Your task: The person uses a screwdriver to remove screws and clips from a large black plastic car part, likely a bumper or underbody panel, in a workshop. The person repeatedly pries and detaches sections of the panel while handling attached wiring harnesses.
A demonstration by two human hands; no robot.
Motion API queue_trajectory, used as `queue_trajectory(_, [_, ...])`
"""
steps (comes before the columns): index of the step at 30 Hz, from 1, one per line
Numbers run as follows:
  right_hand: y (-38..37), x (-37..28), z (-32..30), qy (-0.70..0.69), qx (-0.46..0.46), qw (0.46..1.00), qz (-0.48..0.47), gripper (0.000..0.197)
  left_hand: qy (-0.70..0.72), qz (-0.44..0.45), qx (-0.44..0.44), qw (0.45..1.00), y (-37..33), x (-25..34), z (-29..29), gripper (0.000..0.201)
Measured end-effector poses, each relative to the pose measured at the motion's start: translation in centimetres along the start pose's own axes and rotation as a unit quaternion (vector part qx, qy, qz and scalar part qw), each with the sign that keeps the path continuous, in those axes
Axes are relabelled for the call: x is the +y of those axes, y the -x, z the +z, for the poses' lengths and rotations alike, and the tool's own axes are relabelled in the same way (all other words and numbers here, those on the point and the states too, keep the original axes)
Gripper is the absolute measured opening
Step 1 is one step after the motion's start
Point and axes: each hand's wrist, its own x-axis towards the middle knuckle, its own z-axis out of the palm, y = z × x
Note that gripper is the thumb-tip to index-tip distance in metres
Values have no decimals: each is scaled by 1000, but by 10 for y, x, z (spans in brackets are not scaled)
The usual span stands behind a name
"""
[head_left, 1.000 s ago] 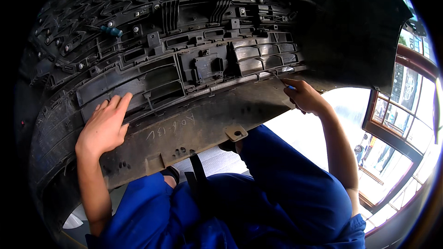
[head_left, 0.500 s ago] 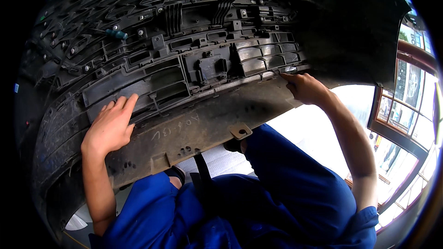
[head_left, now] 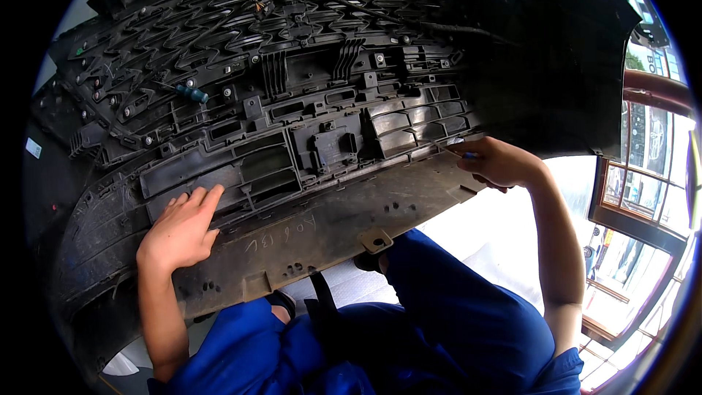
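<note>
Across my lap lies a large black car bumper, its inner side up. Its upper part is a patterned grille. My left hand rests on the lower slatted section, fingers stretched out and holding nothing. On the right, my right hand is closed on a slim screwdriver-like tool; a thin shaft and a bit of blue show, and the rest is hidden in the fist. Its tip meets the seam below the right slatted insert. A teal-handled screwdriver lies on the grille.
A dark cable runs along the grille top. Several screws dot the frame. A square bracket sits mid-bumper, and a tab with a hole juts from the near edge. A brown-framed glass door stands at right.
The whole bumper sits lower in view, as the view has shifted. My right hand has turned, bringing the thin tool's shaft into sight. My left hand stays on the slatted section.
</note>
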Motion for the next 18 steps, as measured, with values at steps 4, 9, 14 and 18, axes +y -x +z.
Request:
queue_trajectory(4, [-27, -17, -24, -61, 119, 991, 11, 44, 6, 7, 13, 1000, -3, 3, -1, 74])
queue_trajectory(9, [-81, -23, -28, -32, 69, 997, 0, 45, 3, 4, 23, 1000, -6, 4, 2, 73])
queue_trajectory(14, [-81, -42, -40, 17, 27, 999, 4, 45, 16, -17, 28, 999, -7, 7, 2, 69])
queue_trajectory(18, [-81, -41, -37, 24, 37, 999, 30, 45, 19, -17, 41, 999, -15, 1, 8, 70])
